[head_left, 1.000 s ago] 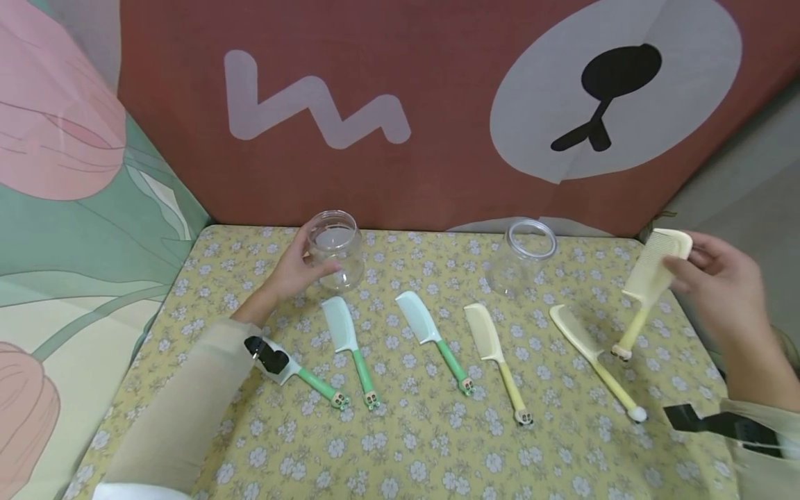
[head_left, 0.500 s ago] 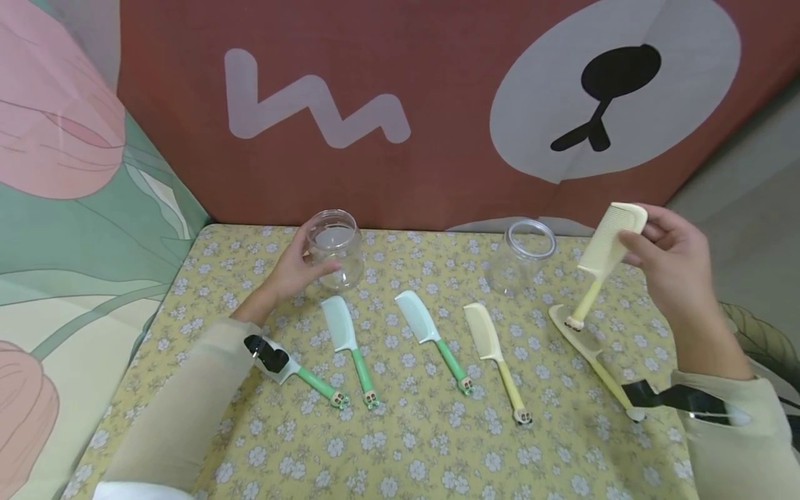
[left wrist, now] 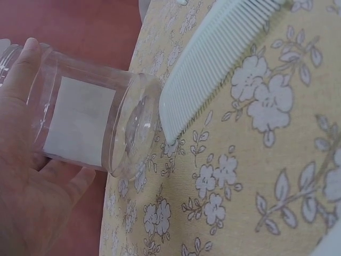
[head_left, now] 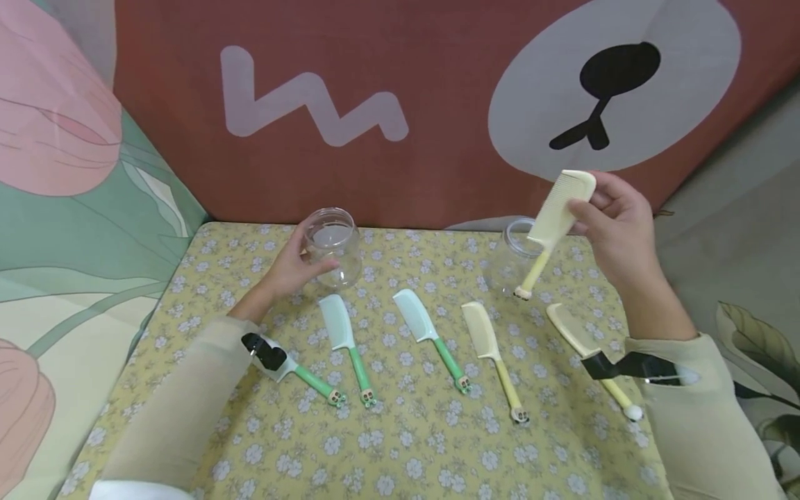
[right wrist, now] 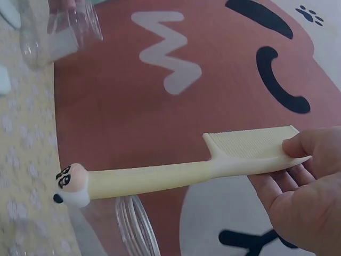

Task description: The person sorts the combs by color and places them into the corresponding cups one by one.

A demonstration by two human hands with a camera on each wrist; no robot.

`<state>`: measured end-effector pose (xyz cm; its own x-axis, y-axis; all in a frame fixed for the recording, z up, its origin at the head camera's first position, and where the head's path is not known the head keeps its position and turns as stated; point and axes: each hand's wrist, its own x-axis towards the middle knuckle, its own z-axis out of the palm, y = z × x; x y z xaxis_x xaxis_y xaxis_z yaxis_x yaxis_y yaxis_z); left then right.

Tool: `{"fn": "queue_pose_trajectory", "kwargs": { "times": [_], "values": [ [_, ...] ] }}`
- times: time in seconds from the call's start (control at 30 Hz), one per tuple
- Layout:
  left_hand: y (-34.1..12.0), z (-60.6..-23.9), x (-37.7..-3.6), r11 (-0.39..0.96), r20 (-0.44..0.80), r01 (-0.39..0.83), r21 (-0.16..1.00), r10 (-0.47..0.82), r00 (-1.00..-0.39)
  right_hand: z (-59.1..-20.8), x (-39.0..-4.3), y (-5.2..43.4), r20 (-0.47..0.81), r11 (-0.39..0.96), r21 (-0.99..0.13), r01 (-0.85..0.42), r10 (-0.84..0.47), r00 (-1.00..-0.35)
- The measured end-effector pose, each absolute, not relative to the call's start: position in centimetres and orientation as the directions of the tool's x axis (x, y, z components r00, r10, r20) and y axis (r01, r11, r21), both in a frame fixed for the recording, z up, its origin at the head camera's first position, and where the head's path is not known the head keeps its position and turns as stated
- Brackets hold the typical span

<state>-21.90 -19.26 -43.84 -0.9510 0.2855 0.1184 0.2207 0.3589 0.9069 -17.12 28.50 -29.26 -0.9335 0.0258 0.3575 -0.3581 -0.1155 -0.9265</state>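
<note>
My right hand (head_left: 625,229) pinches a pale yellow comb (head_left: 555,212) by the far end of its toothed head. The comb's yellow handle hangs down, tipped with a small animal head (right wrist: 73,185), in front of the right clear jar (head_left: 498,266). In the head view the comb hides part of that jar's rim. On the left, my left hand (head_left: 289,269) grips another clear jar (head_left: 342,269) round its side, thumb in front. This jar stands upright on the table with a white label (left wrist: 80,121). The head of a pale blue comb (left wrist: 218,66) lies close to its base.
Two pale blue combs with green handles (head_left: 337,323) (head_left: 415,316) and a yellow comb (head_left: 481,330) lie on the flowered tablecloth (head_left: 350,458). My left sleeve partly covers another green-handled comb (head_left: 315,383). Another yellow comb (head_left: 571,330) lies under my right wrist. A brown backdrop (head_left: 437,187) stands behind.
My right hand has carried the yellow comb leftward and up, from the table's right edge to the right jar. My left hand and its jar have stayed in place.
</note>
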Motion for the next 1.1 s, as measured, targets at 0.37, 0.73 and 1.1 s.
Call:
{"fn": "queue_pose_trajectory", "kwargs": {
  "times": [0.37, 0.73, 1.1],
  "values": [
    [-19.0, -43.8, -21.8, 0.334, 0.149, 0.248, 0.909, 0.294, -0.944, -28.0, -19.7, 23.7, 0.329, -0.097, -0.940, -0.327, -0.001, -0.944],
    [-19.3, -44.1, -22.1, 0.346, 0.127, 0.223, 0.912, 0.278, -0.952, -27.8, -21.8, 18.5, 0.290, -0.103, -0.954, -0.281, -0.085, -0.953],
    [-19.1, -43.8, -21.7, 0.356, 0.116, 0.217, 0.909, 0.285, -0.952, -28.2, -23.4, 13.5, 0.313, -0.113, -0.948, -0.299, -0.144, -0.939]
  ]
}}
